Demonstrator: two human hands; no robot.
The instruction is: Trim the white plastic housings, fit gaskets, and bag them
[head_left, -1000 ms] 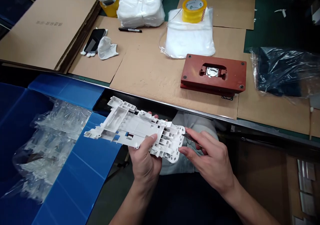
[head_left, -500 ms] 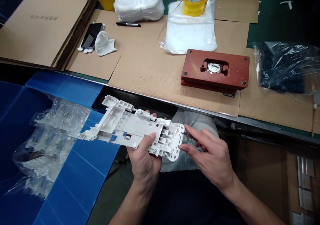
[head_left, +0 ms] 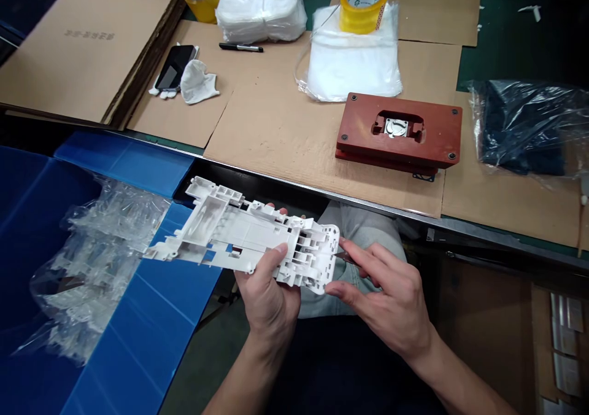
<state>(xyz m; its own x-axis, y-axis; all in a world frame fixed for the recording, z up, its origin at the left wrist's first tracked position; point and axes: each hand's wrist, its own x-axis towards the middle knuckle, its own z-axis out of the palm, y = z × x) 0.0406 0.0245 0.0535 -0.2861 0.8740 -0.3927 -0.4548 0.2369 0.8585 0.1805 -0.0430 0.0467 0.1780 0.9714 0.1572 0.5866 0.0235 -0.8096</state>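
Frame of white molded plastic (head_left: 239,237) held off the tabletop edge (head_left: 322,188), nearer the body than red fixture block (head_left: 399,134). Left hand (head_left: 267,295): closed grip, thumb on top, fingertips showing behind frame. Right hand (head_left: 384,301): narrow pinch grip on small dark-tipped blade (head_left: 348,256), tip just at frame's right end. Left of block, blue bin (head_left: 138,341) with clear bagged parts (head_left: 103,249); beyond block, white plastic bags (head_left: 350,65), yellow tape roll (head_left: 363,8).
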